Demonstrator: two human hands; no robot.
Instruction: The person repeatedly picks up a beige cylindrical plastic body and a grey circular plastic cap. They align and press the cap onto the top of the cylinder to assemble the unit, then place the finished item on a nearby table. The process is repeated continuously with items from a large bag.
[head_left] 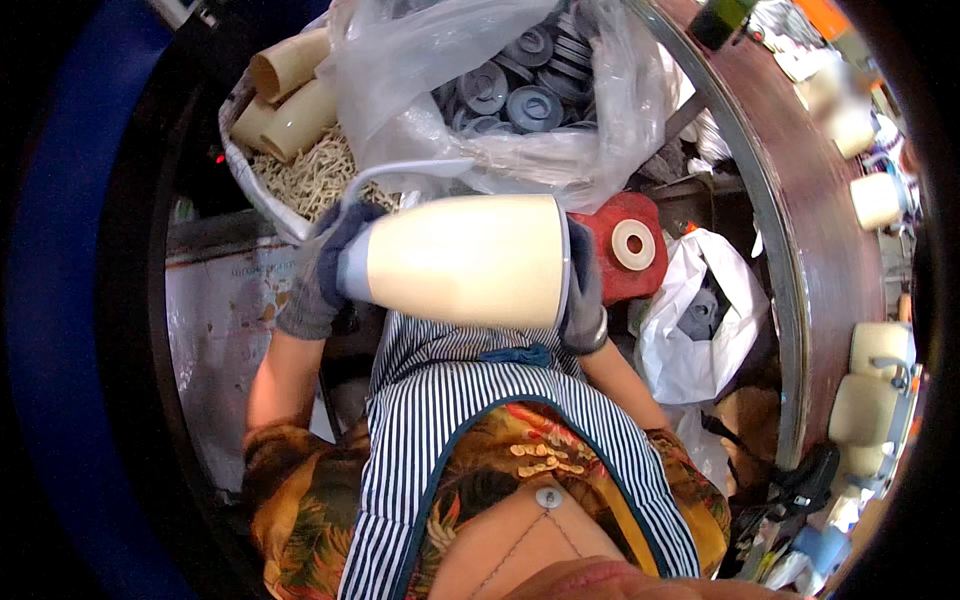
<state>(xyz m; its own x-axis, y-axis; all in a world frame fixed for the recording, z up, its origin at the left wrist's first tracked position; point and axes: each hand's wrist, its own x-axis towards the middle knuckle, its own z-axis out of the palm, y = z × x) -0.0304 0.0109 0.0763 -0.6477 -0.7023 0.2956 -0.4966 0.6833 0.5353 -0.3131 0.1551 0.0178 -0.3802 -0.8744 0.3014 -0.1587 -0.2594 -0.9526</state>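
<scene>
A cream vacuum jug (pixel 465 262) with a grey-blue collar and handle (pixel 410 170) lies sideways across my lap. My left hand (pixel 330 265), in a dark grey glove, grips it round the collar end. At the wide base end is my right hand (pixel 583 290), gloved too, its fingers partly hidden behind the jug. Just beyond the right hand sits a red block-like piece (pixel 607 222) with a cream ring (pixel 633 245) on it.
Ahead, a clear plastic bag (pixel 390 100) holds several grey round caps (pixel 535 108). Left of it, a sack (pixel 232 150) contains cream cylinders (pixel 300 120) and small pale pieces (pixel 305 180). A white bag (pixel 740 265) stands at right, beside a brown bench (pixel 810 250) bearing several cream jugs (pixel 862 420).
</scene>
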